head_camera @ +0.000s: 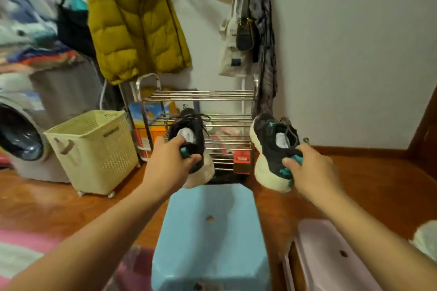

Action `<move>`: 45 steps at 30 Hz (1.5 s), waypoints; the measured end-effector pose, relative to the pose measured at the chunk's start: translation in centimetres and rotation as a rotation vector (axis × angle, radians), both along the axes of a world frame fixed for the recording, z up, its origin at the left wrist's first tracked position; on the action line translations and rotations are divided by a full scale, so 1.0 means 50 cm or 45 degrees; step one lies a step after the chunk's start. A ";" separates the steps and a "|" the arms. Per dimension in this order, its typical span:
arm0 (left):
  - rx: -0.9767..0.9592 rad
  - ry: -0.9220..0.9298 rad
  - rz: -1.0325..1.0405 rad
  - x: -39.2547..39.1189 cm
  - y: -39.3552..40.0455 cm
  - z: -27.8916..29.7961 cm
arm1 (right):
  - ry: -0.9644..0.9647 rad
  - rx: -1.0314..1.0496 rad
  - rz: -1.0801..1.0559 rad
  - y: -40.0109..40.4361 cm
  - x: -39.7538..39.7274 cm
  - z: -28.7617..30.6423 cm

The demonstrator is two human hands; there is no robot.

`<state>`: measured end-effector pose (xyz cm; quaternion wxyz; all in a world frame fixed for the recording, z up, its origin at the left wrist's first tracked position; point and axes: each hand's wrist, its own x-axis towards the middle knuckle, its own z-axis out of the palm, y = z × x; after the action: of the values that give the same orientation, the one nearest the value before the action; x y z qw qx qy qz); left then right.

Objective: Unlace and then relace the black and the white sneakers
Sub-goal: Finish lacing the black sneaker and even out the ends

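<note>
While both hands grip laced sneakers by their heels, left hand [176, 155] and right hand [309, 168] carry left sneaker [189, 134] and right sneaker [272, 149] above the blue stool [208, 231], likely for unlacing.

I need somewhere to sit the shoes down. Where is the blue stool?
In the head view the blue stool stands on the floor at bottom centre, just below the two held sneakers, with the pink stool to its right.

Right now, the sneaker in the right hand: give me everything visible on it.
The sneaker has a black upper with teal accents, a thick cream sole and a pale insole showing inside. Its dark laces look threaded, their ends loose near the tongue. It is held off the floor, heel toward the camera and sole tilted left. The right hand grips its heel at the teal tab; nothing else visibly touches it.
</note>
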<state>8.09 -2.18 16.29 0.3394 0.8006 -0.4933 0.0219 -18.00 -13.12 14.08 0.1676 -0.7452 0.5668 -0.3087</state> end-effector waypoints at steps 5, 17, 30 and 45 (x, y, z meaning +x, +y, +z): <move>-0.065 0.145 0.044 0.145 -0.217 0.008 | 0.092 -0.171 0.029 -0.196 0.227 0.036; 0.035 -0.025 -0.120 0.364 -0.802 0.125 | 0.297 -0.166 -0.010 -0.736 0.505 0.163; -0.001 0.132 -0.197 0.332 -0.910 0.111 | 0.101 -0.013 0.001 -0.792 0.547 0.174; 1.176 0.426 -1.226 -0.604 -0.454 -0.145 | 0.369 0.980 -0.759 -0.154 -0.540 -0.093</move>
<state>-22.11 -24.90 9.02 0.0068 0.5474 -0.6939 -0.4678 -45.02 -20.82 9.42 0.2544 -0.4705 0.8449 -0.0054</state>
